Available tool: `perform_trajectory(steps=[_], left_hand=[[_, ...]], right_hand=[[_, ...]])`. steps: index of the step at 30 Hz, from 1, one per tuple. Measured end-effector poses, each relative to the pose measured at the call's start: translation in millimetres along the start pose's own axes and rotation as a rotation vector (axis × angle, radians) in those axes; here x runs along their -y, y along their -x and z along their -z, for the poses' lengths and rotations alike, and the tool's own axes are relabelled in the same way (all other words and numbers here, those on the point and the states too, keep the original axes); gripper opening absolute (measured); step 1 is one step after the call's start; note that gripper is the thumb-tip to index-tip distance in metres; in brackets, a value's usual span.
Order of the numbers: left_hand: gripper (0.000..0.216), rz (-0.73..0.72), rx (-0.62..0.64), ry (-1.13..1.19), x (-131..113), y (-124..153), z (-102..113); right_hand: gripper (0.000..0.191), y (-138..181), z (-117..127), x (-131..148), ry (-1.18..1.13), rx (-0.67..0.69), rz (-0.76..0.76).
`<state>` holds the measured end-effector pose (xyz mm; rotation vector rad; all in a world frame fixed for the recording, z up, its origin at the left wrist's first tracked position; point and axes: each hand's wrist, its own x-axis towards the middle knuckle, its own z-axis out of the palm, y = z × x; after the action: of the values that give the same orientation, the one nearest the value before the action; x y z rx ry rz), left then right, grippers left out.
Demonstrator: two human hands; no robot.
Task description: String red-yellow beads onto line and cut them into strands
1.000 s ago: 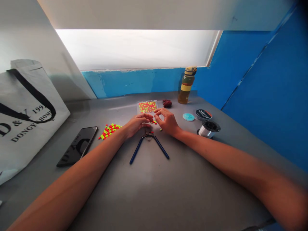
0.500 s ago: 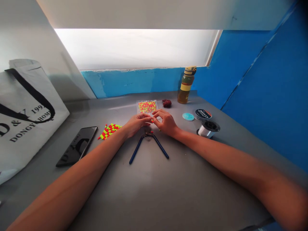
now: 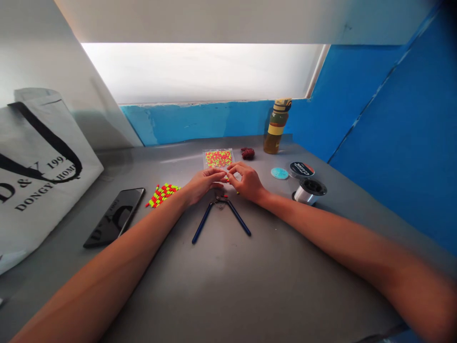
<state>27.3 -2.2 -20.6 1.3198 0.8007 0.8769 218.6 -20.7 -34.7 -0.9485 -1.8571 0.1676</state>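
Note:
My left hand [image 3: 202, 185] and my right hand [image 3: 246, 182] meet fingertip to fingertip over the grey table [image 3: 228, 281], both pinched on small red and yellow beads [image 3: 226, 179]. Just behind them lies a clear packet of red and yellow beads [image 3: 218, 158]. Blue-handled pliers [image 3: 219, 215] lie open right in front of the hands. A woven strip of red and yellow beads [image 3: 162, 194] rests to the left of my left hand.
A black phone [image 3: 116, 215] and a white tote bag [image 3: 34, 162] lie at the left. At the right sit a spool of clear line [image 3: 309, 190], a black spool lid [image 3: 302, 168] and a teal disc [image 3: 279, 173]. A bottle [image 3: 277, 126] and a dark red lump [image 3: 247, 153] stand at the back.
My right hand has drawn a little left and closed its fingers toward the left hand's fingertips. Nothing else has moved.

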Motion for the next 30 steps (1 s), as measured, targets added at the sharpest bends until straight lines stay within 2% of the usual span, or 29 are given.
perform_trajectory(steps=[17, 24, 30], left_hand=[[0.011, 0.041, -0.017, 0.063, 0, -1, 4], [0.007, 0.096, -0.041, 0.242, -10, 1, 5], [0.004, 0.105, -0.022, 0.172, -9, 1, 6]], right_hand=[[0.013, -2, 0, -6, 0.043, -0.065, -0.069], [0.009, 0, -3, -6, 0.079, -0.015, -0.079], [0.011, -1, -3, -12, 0.13, -0.042, -0.127]])
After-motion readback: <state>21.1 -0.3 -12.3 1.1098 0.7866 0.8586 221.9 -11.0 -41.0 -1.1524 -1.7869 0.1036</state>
